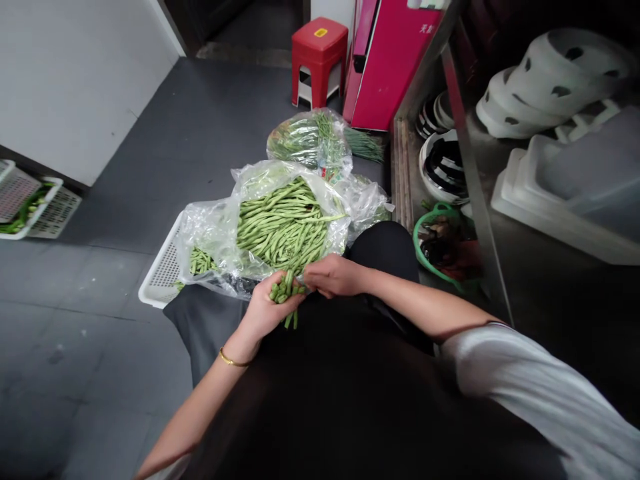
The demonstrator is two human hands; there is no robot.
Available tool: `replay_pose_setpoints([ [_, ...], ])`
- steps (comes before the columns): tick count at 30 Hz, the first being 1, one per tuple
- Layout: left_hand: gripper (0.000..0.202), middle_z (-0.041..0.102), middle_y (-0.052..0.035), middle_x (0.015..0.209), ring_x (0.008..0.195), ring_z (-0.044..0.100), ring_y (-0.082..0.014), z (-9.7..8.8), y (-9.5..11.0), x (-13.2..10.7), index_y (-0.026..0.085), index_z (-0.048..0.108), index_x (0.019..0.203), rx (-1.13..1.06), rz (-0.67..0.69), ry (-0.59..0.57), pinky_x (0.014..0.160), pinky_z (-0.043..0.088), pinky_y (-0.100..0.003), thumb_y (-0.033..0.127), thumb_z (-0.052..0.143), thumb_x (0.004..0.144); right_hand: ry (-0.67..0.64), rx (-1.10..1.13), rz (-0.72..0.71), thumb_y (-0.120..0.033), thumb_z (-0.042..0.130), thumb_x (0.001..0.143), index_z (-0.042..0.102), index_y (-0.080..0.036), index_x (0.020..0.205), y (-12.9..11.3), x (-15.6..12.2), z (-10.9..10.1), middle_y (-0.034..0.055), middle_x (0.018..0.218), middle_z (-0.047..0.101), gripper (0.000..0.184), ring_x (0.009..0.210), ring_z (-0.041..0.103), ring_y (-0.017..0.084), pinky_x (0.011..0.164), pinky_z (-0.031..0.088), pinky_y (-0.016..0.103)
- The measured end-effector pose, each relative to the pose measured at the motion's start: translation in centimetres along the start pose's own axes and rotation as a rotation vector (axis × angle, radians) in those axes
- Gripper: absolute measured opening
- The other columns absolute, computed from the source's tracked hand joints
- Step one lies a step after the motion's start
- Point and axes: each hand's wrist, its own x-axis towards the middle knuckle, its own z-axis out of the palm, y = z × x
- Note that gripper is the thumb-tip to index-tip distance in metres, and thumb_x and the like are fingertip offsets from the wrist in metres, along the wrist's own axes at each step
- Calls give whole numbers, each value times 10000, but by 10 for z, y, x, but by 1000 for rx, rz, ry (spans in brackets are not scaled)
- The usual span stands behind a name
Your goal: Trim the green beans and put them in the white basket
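A bunch of green beans [286,291] is gripped in my left hand [267,308], its ends sticking out past the thumb. Close beside it, my right hand [334,275] has its fingers pinched together near the bunch; what they hold, if anything, is hidden. Just beyond both hands, an opened clear plastic bag [330,200] is full of long green beans [283,223]. To its left, cut bean pieces [201,261] show through clear plastic, over a white perforated basket [167,267].
Farther off lies a plastic bag of green vegetables [300,140]. A red stool [320,50] stands near a pink cabinet [393,63]. On the right, a metal shelf [480,220] runs beside a green basket [425,257] and bowls. Another white basket [53,210] sits at far left.
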Motion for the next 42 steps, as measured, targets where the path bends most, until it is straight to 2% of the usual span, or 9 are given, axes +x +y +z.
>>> replay_pose_setpoints([
  [4,245,609,-27,727,634,565,-149,-8,-7,1,163,650,828,-412,-154,-93,586,462,-251,164,731,597,-1,82,33,-452,247,960,579,-130,882,11,-7,-37,50,745,653,469,659,601,115,635,431,218],
  [7,251,587,-18,716,633,585,-163,-14,-13,1,174,609,815,-715,-213,-138,564,492,-281,155,705,584,198,-425,463,-474,479,875,591,-95,1035,39,-6,-64,163,1027,624,426,878,604,222,720,431,290],
  [10,254,601,-30,710,652,613,-191,-17,-14,0,173,587,798,-780,-279,-207,562,510,-304,167,699,571,161,-721,795,-403,510,867,610,-73,1036,70,-2,-75,202,1056,597,383,877,602,270,693,418,314],
  [13,260,608,-30,679,616,615,-182,-17,-14,0,164,586,797,-796,-307,-197,570,515,-306,183,708,568,121,-731,729,-363,451,899,634,-108,943,77,-1,-68,141,962,616,317,803,597,231,634,388,289],
  [23,254,639,-24,708,504,516,-75,-7,-20,17,122,638,850,-919,-318,76,491,457,-206,188,720,619,210,-684,19,-320,385,931,588,-139,805,3,-16,19,70,757,567,300,653,487,142,524,259,255],
  [28,232,657,-5,652,467,542,-82,-8,-12,10,122,634,778,-851,-265,155,484,468,-206,170,729,572,234,-373,57,-427,524,862,565,-134,745,10,-12,25,39,707,560,319,612,481,116,526,279,231],
  [36,240,671,-17,638,462,538,-79,-8,-13,9,113,633,748,-817,-219,210,478,463,-197,134,722,526,-180,510,119,-332,452,891,621,-129,825,5,-19,3,-15,608,565,272,495,549,69,494,387,171],
  [38,243,669,-14,641,463,533,-78,-9,-13,9,122,633,752,-809,-187,238,487,468,-199,132,719,525,-102,545,184,-310,456,875,620,-133,802,8,-19,7,-31,544,550,252,479,549,70,492,397,164],
  [42,228,671,-9,673,505,551,-79,-9,-7,8,151,609,769,-738,-29,356,517,474,-186,118,717,571,392,527,515,-312,387,872,568,-145,650,24,-16,22,-44,422,482,332,379,478,77,438,378,179],
])
